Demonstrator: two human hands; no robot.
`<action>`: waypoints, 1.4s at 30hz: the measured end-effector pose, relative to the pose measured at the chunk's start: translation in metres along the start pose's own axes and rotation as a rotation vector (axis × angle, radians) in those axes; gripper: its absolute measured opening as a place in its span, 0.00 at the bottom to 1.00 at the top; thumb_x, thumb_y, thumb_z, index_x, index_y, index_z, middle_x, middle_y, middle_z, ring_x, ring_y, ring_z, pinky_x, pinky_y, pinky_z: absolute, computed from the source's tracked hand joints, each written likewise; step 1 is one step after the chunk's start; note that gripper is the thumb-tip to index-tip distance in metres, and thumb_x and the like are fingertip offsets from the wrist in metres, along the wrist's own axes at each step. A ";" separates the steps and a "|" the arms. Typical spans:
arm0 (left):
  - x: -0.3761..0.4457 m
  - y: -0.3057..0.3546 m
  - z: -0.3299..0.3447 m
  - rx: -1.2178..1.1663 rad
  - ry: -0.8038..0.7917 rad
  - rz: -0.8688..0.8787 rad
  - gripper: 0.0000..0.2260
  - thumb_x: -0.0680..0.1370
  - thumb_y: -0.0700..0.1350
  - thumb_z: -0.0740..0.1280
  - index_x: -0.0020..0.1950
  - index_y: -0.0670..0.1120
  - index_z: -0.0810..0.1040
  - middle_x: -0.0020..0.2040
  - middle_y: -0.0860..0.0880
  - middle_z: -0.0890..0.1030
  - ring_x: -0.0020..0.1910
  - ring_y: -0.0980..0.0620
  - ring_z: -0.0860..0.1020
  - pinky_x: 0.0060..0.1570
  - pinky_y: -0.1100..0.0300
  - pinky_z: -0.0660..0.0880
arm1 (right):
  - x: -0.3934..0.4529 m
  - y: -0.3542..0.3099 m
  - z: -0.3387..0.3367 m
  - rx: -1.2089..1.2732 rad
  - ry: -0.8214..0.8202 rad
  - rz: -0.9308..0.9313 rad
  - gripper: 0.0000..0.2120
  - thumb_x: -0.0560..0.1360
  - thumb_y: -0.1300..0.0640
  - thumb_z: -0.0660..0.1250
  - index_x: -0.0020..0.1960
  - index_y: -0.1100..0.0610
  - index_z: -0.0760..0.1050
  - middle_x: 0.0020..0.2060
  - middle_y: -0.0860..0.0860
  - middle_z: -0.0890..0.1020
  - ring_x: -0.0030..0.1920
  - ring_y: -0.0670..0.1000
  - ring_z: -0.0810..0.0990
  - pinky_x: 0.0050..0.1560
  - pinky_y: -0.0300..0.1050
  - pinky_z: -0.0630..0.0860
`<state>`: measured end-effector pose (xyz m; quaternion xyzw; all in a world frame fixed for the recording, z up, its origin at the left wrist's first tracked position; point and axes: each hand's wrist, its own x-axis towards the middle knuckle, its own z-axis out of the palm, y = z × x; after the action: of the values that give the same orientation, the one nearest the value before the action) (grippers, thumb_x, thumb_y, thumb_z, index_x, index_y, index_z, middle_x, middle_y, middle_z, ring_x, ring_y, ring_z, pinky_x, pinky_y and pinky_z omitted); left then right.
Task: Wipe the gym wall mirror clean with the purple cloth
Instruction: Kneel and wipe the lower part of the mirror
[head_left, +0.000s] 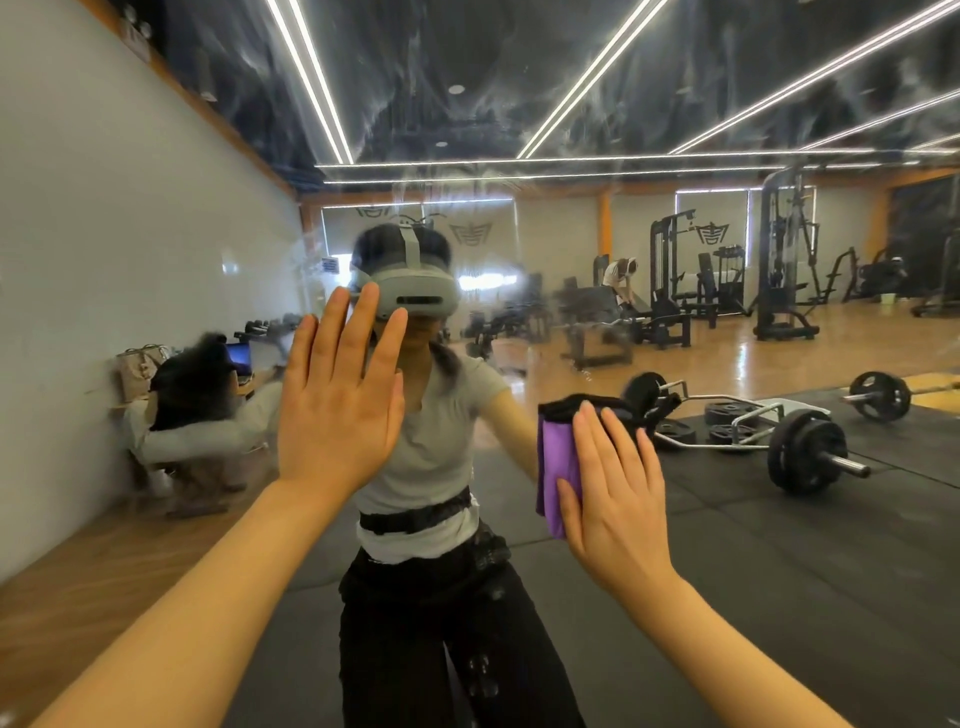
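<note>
- From the head camera, the big glass gym wall mirror (727, 322) fills almost the whole view, its upper part clouded with whitish streaks and smears over the reflected dark ceiling and long white light strips (587, 78).
- The left hand (340, 395) is raised flat against the glass, fingers straight and close together, palm to the mirror — it holds nothing.
- The right hand (613, 483) lies flat too, fingers straight and slightly spread, pressing the folded purple cloth with a black edge (555, 457) against the mirror; no finger curls round the cloth, it is pinned under the palm.
- The cloth sits to the right of centre, about chest height on the reflection, sticking out past the thumb side of the hand and above the fingertips.
- Between the two hands the mirror shows the person's reflection: a grey headset (415, 291), a pale grey short-sleeved top (441, 441), a black strap at the waist and black trousers.
- Reflected to the right, a loaded barbell with black plates (802, 449) lies on black rubber floor matting (779, 571), with a second barbell (880, 395) further back.
- Behind those — black weight machines (779, 270) on a glossy wooden floor, and a person bending over near a bench.
- Reflected at the left, a laptop with a lit blue screen (240, 356) and a beige bag (139, 364) sit by the white wall.
</note>
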<state>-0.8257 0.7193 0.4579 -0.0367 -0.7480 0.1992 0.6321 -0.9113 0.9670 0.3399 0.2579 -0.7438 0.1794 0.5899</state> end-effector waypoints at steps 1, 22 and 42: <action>0.000 0.000 0.000 0.003 -0.002 -0.001 0.25 0.83 0.47 0.54 0.80 0.44 0.59 0.80 0.39 0.58 0.79 0.39 0.55 0.78 0.43 0.50 | 0.000 0.003 -0.001 -0.007 -0.005 -0.017 0.28 0.82 0.51 0.55 0.77 0.63 0.60 0.75 0.59 0.67 0.76 0.59 0.65 0.76 0.60 0.58; 0.001 0.000 0.000 -0.027 0.004 0.000 0.25 0.83 0.47 0.54 0.80 0.44 0.60 0.80 0.39 0.58 0.79 0.39 0.56 0.77 0.42 0.52 | 0.043 0.036 -0.017 -0.042 -0.013 -0.282 0.27 0.80 0.53 0.58 0.75 0.64 0.63 0.71 0.61 0.73 0.71 0.61 0.68 0.76 0.56 0.58; 0.002 0.001 -0.001 -0.002 0.003 -0.001 0.25 0.83 0.48 0.54 0.80 0.45 0.58 0.80 0.40 0.58 0.79 0.39 0.55 0.78 0.45 0.49 | 0.040 0.033 -0.019 -0.029 0.005 -0.194 0.27 0.79 0.54 0.58 0.75 0.64 0.63 0.70 0.61 0.73 0.69 0.61 0.69 0.75 0.54 0.57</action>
<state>-0.8256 0.7204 0.4591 -0.0374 -0.7473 0.1980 0.6332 -0.9232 0.9975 0.3845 0.3198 -0.7163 0.1113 0.6101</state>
